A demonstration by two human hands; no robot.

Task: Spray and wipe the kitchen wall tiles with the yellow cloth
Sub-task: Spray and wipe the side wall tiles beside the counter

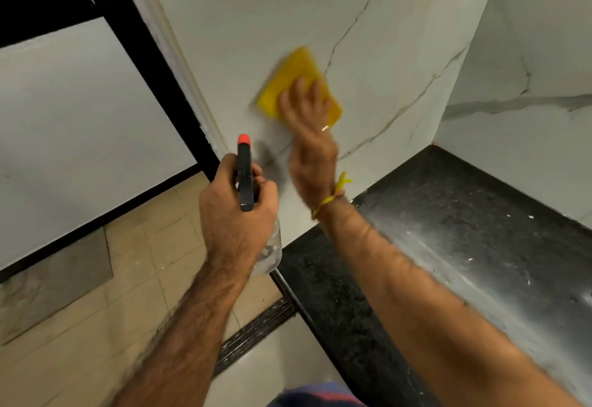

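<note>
White marble-look wall tiles (288, 6) meet at a corner above a dark speckled counter (464, 214). The right hand (307, 125) lies flat, fingers spread, pressing the yellow cloth (288, 86) against the tiles; both are blurred, so wiping looks under way. Just below and beside it, the left hand (234, 208) is wrapped around a spray bottle (245, 176), its red nozzle aimed at the wall. I judge the work is mid-course: no spray is visible, and the tiles above and right of the cloth look still to be wiped.
</note>
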